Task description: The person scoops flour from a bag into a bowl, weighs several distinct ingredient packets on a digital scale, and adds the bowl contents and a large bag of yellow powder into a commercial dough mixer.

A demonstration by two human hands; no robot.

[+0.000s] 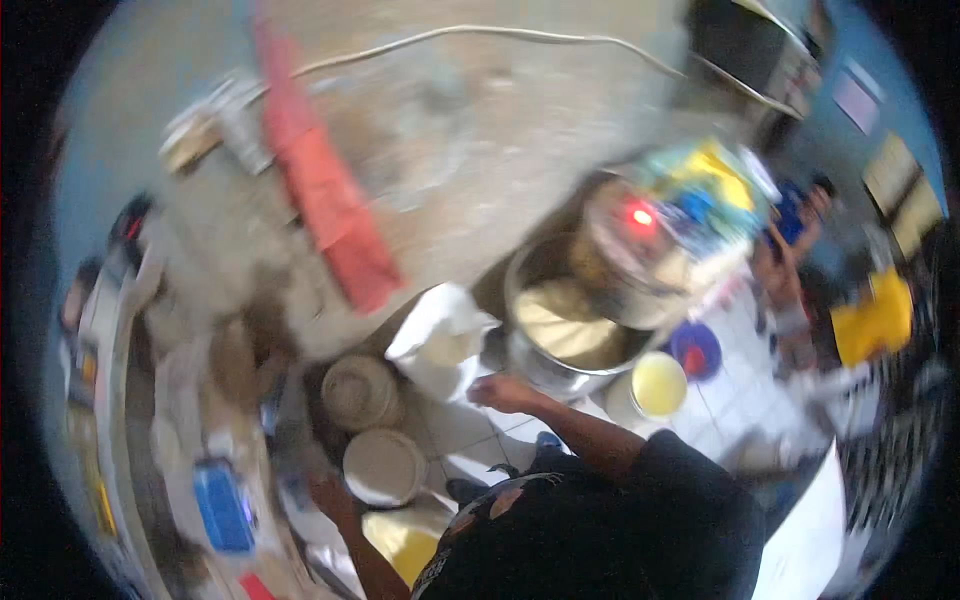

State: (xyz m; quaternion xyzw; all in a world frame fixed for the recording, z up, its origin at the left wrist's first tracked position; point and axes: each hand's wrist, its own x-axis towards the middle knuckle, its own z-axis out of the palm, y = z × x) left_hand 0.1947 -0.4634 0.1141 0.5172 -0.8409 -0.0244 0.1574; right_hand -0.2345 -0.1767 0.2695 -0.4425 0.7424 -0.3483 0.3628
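My right hand [503, 393] is beside the lower edge of an opened white sack [425, 345] and left of a large metal mixer bowl [560, 380]. Pale yellowish dough [565, 325] lies in that bowl, under the rounded mixer head [625, 250]. Lower left, my left hand [328, 492] hangs next to a round tub [385, 468] with whitish contents. Motion smears the fingers of both hands, so their grip is unclear; no held thing shows in either.
Another round tub [360, 393], a white bucket with yellow contents [658, 385] and a purple basin [695, 350] stand on the tiled floor. A blue container [224, 505] lies on the left-hand table. Another person [790, 235] is at the right. A red strip [325, 200] runs along the wall.
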